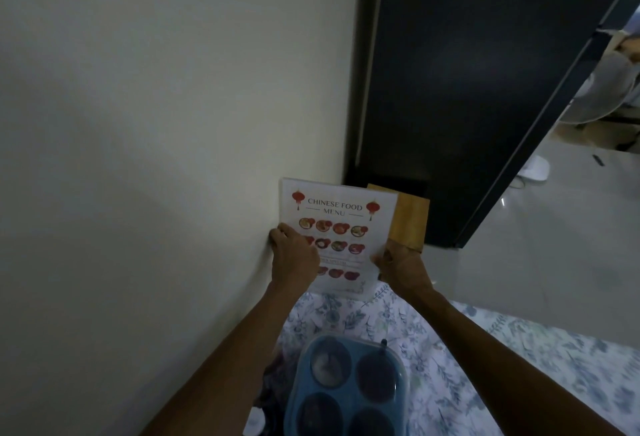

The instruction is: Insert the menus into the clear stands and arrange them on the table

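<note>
A white "Chinese Food Menu" sheet (341,224) with red lanterns and rows of dish pictures stands upright inside a clear stand, at the far end of the floral-clothed table (485,359), close to the wall. My left hand (294,255) grips its left edge. My right hand (401,267) grips its lower right edge. The stand's base is hidden behind my hands.
A blue compartment container (346,387) with a clear lid sits on the table near me. A wooden board (408,219) stands behind the menu. The cream wall (173,124) is on the left, a dark door (467,72) ahead, and tiled floor (536,245) to the right.
</note>
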`<action>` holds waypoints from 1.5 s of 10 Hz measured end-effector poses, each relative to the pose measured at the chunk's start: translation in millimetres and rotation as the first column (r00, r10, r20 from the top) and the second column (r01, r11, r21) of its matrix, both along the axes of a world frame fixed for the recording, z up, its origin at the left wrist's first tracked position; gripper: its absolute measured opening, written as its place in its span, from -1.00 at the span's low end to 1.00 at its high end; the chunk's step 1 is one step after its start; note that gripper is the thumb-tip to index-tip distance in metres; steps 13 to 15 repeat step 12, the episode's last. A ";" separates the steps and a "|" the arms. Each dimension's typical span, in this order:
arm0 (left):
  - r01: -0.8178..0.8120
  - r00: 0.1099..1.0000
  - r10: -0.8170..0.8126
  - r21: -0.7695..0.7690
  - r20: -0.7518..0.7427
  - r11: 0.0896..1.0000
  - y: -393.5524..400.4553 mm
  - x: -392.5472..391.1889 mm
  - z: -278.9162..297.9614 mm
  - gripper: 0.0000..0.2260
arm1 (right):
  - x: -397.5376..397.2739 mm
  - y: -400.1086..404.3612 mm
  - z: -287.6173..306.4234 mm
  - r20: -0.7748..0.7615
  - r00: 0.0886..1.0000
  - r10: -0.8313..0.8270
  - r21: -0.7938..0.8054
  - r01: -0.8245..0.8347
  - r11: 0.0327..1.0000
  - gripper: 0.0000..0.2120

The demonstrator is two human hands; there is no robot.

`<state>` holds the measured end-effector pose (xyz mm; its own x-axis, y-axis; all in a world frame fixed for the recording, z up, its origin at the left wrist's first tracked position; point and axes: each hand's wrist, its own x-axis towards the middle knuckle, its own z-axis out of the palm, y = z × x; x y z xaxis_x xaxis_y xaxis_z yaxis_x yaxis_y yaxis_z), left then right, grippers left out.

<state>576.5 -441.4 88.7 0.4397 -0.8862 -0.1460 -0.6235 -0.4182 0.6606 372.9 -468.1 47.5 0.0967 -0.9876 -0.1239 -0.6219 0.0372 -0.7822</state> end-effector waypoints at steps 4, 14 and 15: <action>0.139 0.987 -0.142 0.042 0.070 0.989 5.4 6.5 -1.8 -0.42 | 6.1 13.3 11.2 -0.026 0.998 0.057 -0.023 -0.057 0.998 -0.75; 0.190 0.934 -0.206 0.080 0.291 0.978 50.8 -26.9 49.6 -0.35 | -36.7 64.0 69.2 -0.153 0.986 0.061 -0.025 -0.066 0.998 -0.72; 0.190 0.934 -0.206 0.080 0.291 0.978 50.8 -26.9 49.6 -0.35 | -36.7 64.0 69.2 -0.153 0.986 0.061 -0.025 -0.066 0.998 -0.72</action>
